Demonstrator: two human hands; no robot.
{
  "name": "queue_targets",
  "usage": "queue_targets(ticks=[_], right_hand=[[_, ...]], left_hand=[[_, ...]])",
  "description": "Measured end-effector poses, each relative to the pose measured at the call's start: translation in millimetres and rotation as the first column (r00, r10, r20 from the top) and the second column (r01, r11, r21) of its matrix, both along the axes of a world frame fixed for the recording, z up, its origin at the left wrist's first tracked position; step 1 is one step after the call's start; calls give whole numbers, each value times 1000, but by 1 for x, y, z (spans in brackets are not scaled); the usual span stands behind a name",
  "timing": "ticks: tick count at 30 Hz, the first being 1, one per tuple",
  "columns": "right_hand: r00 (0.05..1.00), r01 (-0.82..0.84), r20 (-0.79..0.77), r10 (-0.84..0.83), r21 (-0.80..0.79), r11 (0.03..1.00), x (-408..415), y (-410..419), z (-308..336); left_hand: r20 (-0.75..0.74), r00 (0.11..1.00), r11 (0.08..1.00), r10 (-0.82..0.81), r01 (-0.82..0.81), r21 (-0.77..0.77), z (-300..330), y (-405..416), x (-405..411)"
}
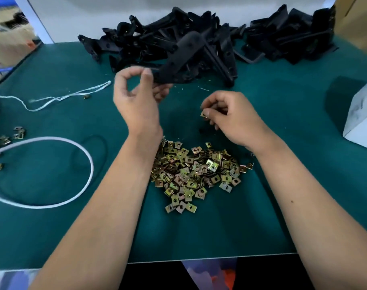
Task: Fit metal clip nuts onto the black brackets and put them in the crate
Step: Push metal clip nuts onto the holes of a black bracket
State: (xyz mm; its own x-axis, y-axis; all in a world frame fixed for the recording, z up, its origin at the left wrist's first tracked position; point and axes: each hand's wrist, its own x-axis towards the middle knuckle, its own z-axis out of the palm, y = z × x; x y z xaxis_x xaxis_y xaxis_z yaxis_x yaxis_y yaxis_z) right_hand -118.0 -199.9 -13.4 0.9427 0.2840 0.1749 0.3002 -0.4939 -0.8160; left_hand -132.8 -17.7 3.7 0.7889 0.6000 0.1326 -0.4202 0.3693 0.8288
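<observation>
My left hand [136, 97] grips the near end of a black bracket [180, 57], which is raised above the green table and slants up to the right. My right hand [230, 116] is closed around one brass-coloured clip nut [204, 114], pinched at its fingertips, a short way right of the bracket's near end. A heap of clip nuts [191, 172] lies on the table between my forearms. A big pile of black brackets [220, 34] stretches along the back of the table. No crate is in view.
A white cord loop [73, 147] and a white string [59, 98] lie on the left of the green table [283, 206]. A few stray clips [18, 132] sit near the left edge. A white box [362, 114] stands at the right, cardboard boxes at the back corners.
</observation>
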Motion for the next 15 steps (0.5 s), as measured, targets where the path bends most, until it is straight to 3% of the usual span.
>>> queue_targets(ticks=[4,9,15], right_hand=[[997,56,-57,-45,200,978,-3,6,-5],[979,104,-206,-5,475,874,-6,4,-2],[972,118,-234,16,547,829,-7,4,-2]], left_hand=[[-58,972,963,-227,215,-165,-11,-17,1],[-64,914,850,-401,344,-399,-16,-15,3],[-32,886,787,-463,394,-475,-16,-12,1]])
